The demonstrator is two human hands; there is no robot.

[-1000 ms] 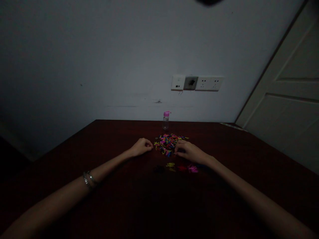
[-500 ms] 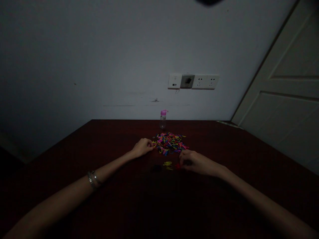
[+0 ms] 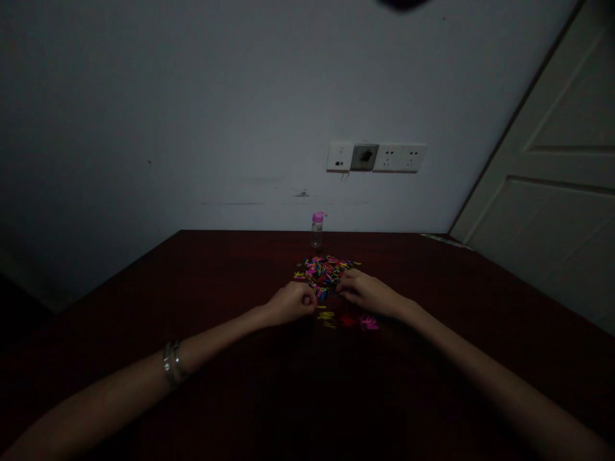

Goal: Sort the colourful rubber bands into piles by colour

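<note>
A heap of small coloured clips [image 3: 324, 270] in pink, yellow, blue and red lies on the dark red table. My left hand [image 3: 294, 302] is closed at the heap's near left side, with a yellow clip [image 3: 321, 307] at its fingertips. At the near right edge of the heap, my right hand [image 3: 368, 292] has its fingers bent over the clips; what lies between them is too dark to make out. Nearer to me are a small yellow group [image 3: 327, 319], a red group [image 3: 346, 320] and a pink group [image 3: 369, 322].
Behind the heap stands a clear bottle [image 3: 316, 234] with a pink cap. The table [image 3: 230, 250] meets a pale wall with a row of sockets [image 3: 375, 157]. A white panelled door [image 3: 552, 192] is at the right, and a flat strip [image 3: 446, 241] lies at the back right edge.
My left hand has moved right and nearer to me, to the yellow group. My right hand has shifted up to the heap, uncovering the red and pink groups.
</note>
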